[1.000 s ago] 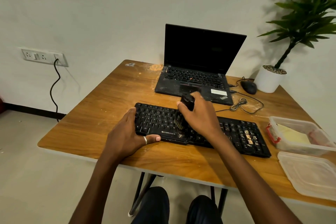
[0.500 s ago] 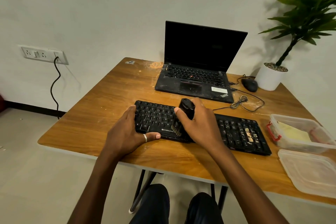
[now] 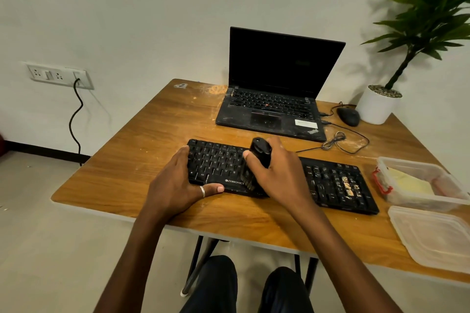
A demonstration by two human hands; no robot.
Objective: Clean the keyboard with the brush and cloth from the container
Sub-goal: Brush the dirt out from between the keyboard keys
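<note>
The right hand (image 3: 282,178) is curled tight round the brush (image 3: 260,151), fingers wrapped over the black handle, thumb on its L side. The bristles (image 3: 247,178) sit down on the keys of the keyboard (image 3: 330,183), approx midway along, by the front row. The left hand (image 3: 178,185) lies fairly flat, fingers near straight over the keyboard's L end, thumb w/ a ring laid along its front edge; it presses rather than grips.

The keyboard's long axis runs L–R across the desk (image 3: 142,155), slightly slanted, R end nearer the person. Its front edge is near the desk's front edge, w/ a narrow strip of wood btw them. Its R end is just beside the container (image 3: 419,202); can't tell if they touch. The yellow cloth (image 3: 407,181) lies inside it; the lid (image 3: 437,239) lies on the desk in front of it, at the R front corner. The laptop (image 3: 272,109) stands open behind the keyboard, w/ a gap. Widest bare wood is L of the keyboard, out to the desk's L edge.

The brush is tilted: handle end up & away toward the laptop, bristles down toward the person. Crumbs (image 3: 349,185) stick on the R-side keys.
</note>
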